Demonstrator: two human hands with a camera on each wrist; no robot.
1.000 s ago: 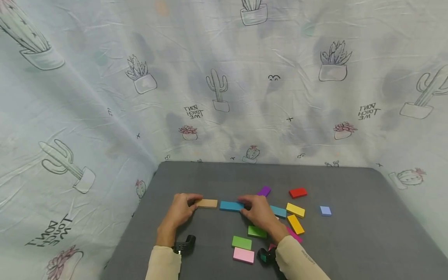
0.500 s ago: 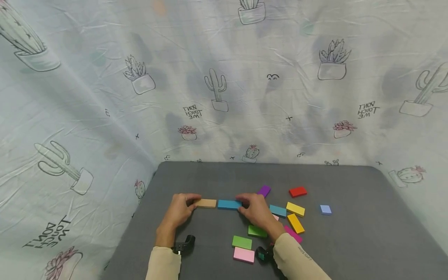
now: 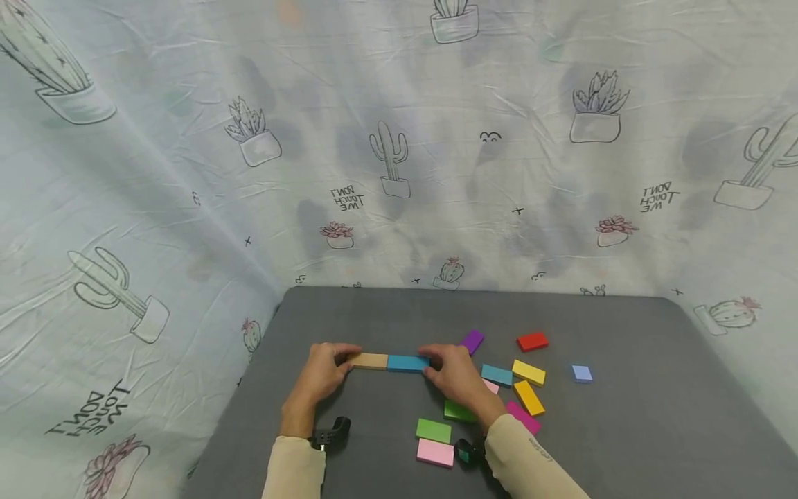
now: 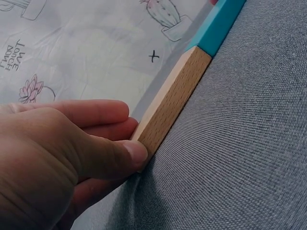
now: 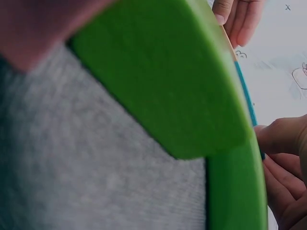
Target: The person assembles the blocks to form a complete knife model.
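A plain wooden block (image 3: 371, 361) and a blue block (image 3: 406, 364) lie end to end in a row on the grey table. My left hand (image 3: 316, 378) pinches the far left end of the wooden one between thumb and fingers. In the left wrist view the wooden block (image 4: 175, 98) meets the blue block (image 4: 218, 24) end against end, with no gap showing. At the row's other end, my right hand (image 3: 458, 374) grips the blue block's right end. The right wrist view is mostly filled by a blurred green block (image 5: 163, 76), with my right hand (image 5: 288, 163) at its edge.
Right of the row lie a purple block (image 3: 472, 341), a red block (image 3: 533, 342), a second blue block (image 3: 497, 375), yellow blocks (image 3: 528, 373) and a magenta block (image 3: 522, 418). Nearer are a light green block (image 3: 433, 430) and a pink block (image 3: 436, 452). Patterned cloth (image 3: 499, 180) hangs behind.
My right hand has moved slightly left with the blue block, closing the gap to the wooden block. The left hand keeps its hold at nearly the same spot.
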